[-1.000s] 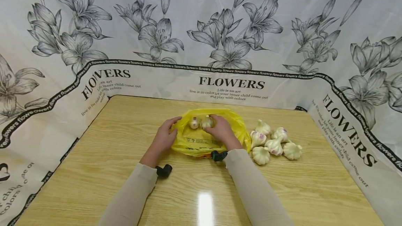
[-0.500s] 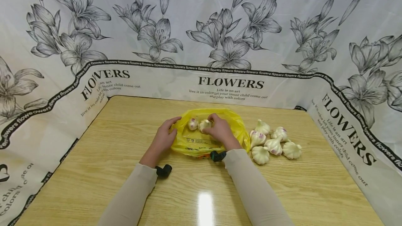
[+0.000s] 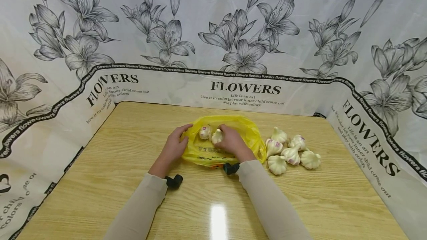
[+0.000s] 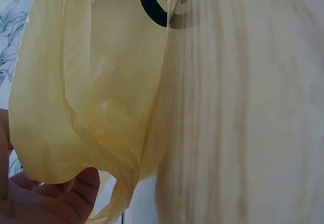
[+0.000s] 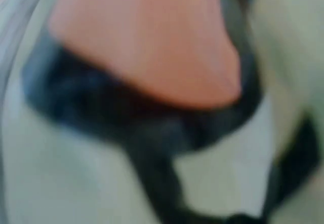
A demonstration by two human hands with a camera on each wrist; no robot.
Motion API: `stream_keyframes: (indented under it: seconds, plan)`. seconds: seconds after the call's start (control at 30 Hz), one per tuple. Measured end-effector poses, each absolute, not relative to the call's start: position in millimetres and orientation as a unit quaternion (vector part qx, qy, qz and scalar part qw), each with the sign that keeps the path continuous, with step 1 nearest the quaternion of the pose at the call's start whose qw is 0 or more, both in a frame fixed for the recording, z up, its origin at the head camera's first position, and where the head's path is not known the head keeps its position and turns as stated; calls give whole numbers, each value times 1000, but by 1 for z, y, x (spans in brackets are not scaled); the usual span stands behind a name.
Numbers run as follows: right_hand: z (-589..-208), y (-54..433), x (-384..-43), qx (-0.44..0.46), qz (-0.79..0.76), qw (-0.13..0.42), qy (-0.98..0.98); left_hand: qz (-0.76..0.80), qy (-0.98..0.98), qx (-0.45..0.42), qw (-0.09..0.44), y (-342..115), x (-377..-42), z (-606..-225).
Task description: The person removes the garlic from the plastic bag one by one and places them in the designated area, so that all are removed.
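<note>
A yellow plastic bag [image 3: 245,127] lies on the table with its mouth spread wide. My left hand [image 3: 174,143] grips its left rim; in the left wrist view the fingers [image 4: 81,193] curl at the bag's lower edge. Within the bag's mouth, my right hand [image 3: 231,142] holds a garlic bulb [image 3: 217,136] by its side, stem upward. Just left of it sits another garlic bulb [image 3: 205,132] with purple streaks. The right wrist view is blurred, filled by dark printing and an orange patch on the bag [image 5: 152,46], and shows no fingers.
Right of the bag, several garlic bulbs [image 3: 291,155] lie in a cluster on the wooden table [image 3: 186,210]. A flower-printed cloth [image 3: 186,88] hangs around the back and both sides. Dark wrist cameras [image 3: 174,182] jut from both wrists.
My right hand has moved slightly down and left with the garlic bulb, which is nearer the viewer. The other bulb in the bag has shifted a little. My left hand stays put.
</note>
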State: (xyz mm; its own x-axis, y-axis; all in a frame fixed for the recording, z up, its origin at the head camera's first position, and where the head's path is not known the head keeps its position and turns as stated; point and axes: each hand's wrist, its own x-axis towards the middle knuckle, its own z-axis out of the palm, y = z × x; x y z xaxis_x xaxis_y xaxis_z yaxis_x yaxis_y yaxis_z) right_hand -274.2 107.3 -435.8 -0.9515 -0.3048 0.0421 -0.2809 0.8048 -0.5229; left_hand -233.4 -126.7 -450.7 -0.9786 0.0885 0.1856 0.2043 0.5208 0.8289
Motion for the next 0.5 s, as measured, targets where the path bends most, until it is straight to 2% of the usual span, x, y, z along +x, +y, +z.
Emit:
stream_keyframes:
  seconds: [0.27, 0.5]
  plan:
    - [-427, 114, -265, -162, -254, 55, 952, -480, -873, -75, 56, -126, -233, -450]
    - [-421, 120, -259, -184, -234, 60, 953, -477, -873, -77, 58, -126, -232, -448]
